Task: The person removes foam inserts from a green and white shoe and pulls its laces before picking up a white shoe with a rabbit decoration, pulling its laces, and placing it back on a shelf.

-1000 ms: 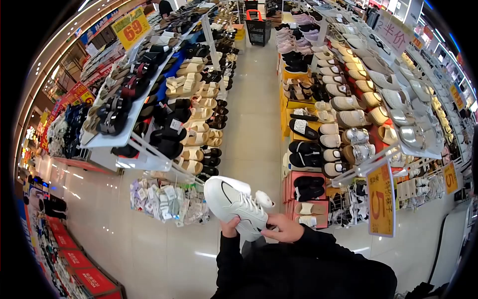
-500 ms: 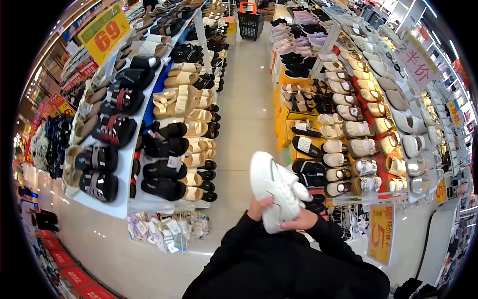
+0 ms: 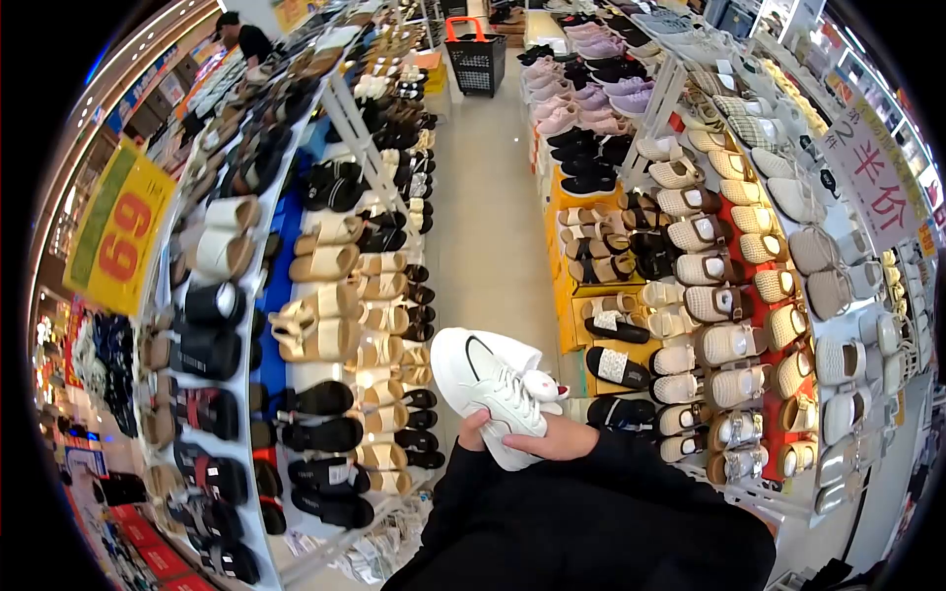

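A pair of white lace-up shoes (image 3: 488, 379) is held in front of my body, low in the aisle, toes pointing up and left. Dark curved lines mark the side of the nearer shoe. My left hand (image 3: 473, 430) grips the sole edge near the lower left side, fingers closed. My right hand (image 3: 560, 436) holds the heel end from the right, its fingers closed around it. The second shoe sits behind the first and is partly hidden.
Sandals and slippers (image 3: 330, 335) fill the left rack; shoes (image 3: 709, 266) cover the right one. A black basket with red handles (image 3: 476, 61) stands up the aisle (image 3: 493, 197). A person (image 3: 244, 39) is beyond the left rack. Price signs (image 3: 120, 227) hang on both sides.
Both hands and the white shoes have shifted left and turned, showing more of the shoe's laces and side. The view has moved nearer the racks, and a person shows at the upper left.
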A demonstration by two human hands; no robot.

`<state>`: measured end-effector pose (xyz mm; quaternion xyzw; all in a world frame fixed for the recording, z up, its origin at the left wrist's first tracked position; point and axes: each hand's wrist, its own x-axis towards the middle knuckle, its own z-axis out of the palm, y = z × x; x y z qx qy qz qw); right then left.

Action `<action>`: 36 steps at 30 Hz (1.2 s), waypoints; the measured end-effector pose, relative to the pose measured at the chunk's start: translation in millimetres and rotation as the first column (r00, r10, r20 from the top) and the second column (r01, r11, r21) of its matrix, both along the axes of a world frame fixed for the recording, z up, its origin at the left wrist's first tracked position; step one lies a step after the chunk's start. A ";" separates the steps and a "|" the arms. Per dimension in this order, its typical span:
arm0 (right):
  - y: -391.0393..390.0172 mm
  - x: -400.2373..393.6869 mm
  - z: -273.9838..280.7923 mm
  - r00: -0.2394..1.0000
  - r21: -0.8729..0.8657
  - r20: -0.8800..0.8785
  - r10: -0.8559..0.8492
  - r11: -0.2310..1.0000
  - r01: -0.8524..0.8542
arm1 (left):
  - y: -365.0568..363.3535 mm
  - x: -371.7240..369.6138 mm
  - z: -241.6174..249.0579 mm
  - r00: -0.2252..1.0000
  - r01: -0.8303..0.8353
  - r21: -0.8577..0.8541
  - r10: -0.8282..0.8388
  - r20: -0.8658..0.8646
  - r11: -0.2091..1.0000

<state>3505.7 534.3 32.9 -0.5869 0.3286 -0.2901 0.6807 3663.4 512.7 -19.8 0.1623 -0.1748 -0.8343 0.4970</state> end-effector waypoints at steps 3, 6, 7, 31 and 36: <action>-38.7 -24.4 10.3 0.978 -0.009 -0.021 -0.207 0.978 0.207 | -51.5 -17.0 -11.3 0.997 -0.002 -0.020 0.004 0.079 1.000; -68.4 -49.0 14.7 0.882 -0.097 -0.342 -0.325 0.946 0.311 | -105.1 -38.4 11.0 0.995 0.000 0.069 0.007 -0.098 0.998; -74.0 -53.2 6.7 0.875 -0.040 -0.215 -0.434 0.899 0.436 | -122.3 -38.3 12.8 0.994 0.085 0.106 -0.076 -0.083 0.991; -441.3 -87.7 62.9 0.583 -0.747 -0.365 -0.726 0.602 0.283 | -549.1 -103.7 -34.9 0.934 -0.067 0.027 0.073 -0.349 0.997; -510.1 -64.9 64.9 0.570 -0.874 -0.284 -0.771 0.453 0.177 | -592.1 -85.4 -3.4 0.994 -0.097 -0.240 0.080 -0.079 0.966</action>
